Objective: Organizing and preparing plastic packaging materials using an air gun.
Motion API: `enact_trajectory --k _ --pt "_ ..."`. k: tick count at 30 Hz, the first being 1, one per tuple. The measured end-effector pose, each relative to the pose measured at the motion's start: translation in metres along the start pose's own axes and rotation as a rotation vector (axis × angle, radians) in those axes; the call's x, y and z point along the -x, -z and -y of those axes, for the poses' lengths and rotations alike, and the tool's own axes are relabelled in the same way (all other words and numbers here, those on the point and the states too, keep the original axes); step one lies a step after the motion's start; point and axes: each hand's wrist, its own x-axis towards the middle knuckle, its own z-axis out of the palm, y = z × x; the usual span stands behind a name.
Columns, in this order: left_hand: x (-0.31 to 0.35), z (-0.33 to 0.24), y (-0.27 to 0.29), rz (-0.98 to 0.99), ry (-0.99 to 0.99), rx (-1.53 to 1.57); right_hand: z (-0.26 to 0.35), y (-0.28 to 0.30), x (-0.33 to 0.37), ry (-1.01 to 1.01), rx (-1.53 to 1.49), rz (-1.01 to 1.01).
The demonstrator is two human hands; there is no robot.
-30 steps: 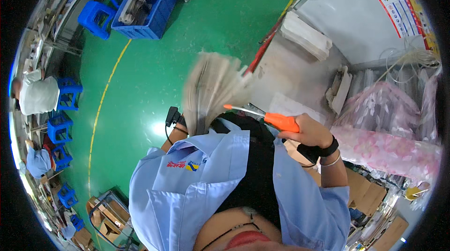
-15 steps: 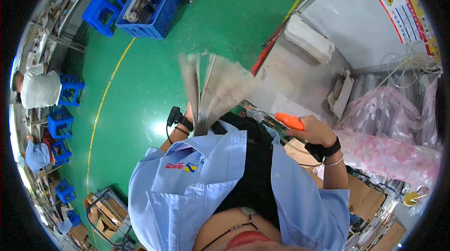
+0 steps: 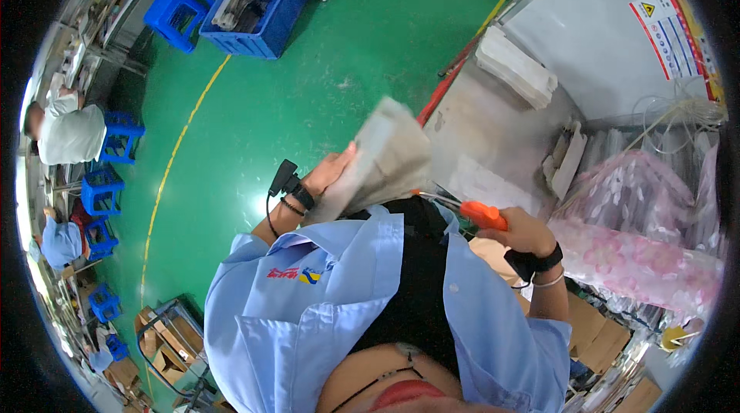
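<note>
My left hand is closed on a bundle of greyish-white sheets, held tilted up in front of my chest. The sheets are smeared by motion, and their material cannot be made out. To the right, my right hand grips an orange-handled tool with a thin metal shaft pointing left towards the bundle. A small orange spot shows at the shaft's far end. The tool's exact kind is unclear. A gap separates the tool's end from my left hand.
A metal worktop at the right bears a stack of pale sheets. Beside it lies clear and pink-flowered plastic film. A blue crate stands on the green floor at the far left. Two people sit by the left-hand benches, near blue stools.
The fanned-out sheets have come together and swung right, with my left hand now showing at their left side. The orange-handled tool has turned and dropped slightly in my right hand.
</note>
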Motion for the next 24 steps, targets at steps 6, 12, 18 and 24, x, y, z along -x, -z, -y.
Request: enact_trajectory --k 6,12,18,24 --pt "0.029 -0.045 0.003 0.207 -0.262 -0.494 -0.037 -0.013 0.016 0.054 -0.491 -0.117" --pt "0.053 -0.073 -0.011 0.293 -0.357 -0.650 -0.042 -0.014 -0.011 0.166 -0.731 -0.418" --pt "0.090 -0.094 -0.030 -0.062 -0.541 -1.088 -0.030 -0.009 -0.020 0.259 -0.717 -0.442" --pt "0.101 -0.108 -0.019 -0.310 -0.904 -1.251 -0.029 -0.013 -0.026 0.267 -0.767 -0.436"
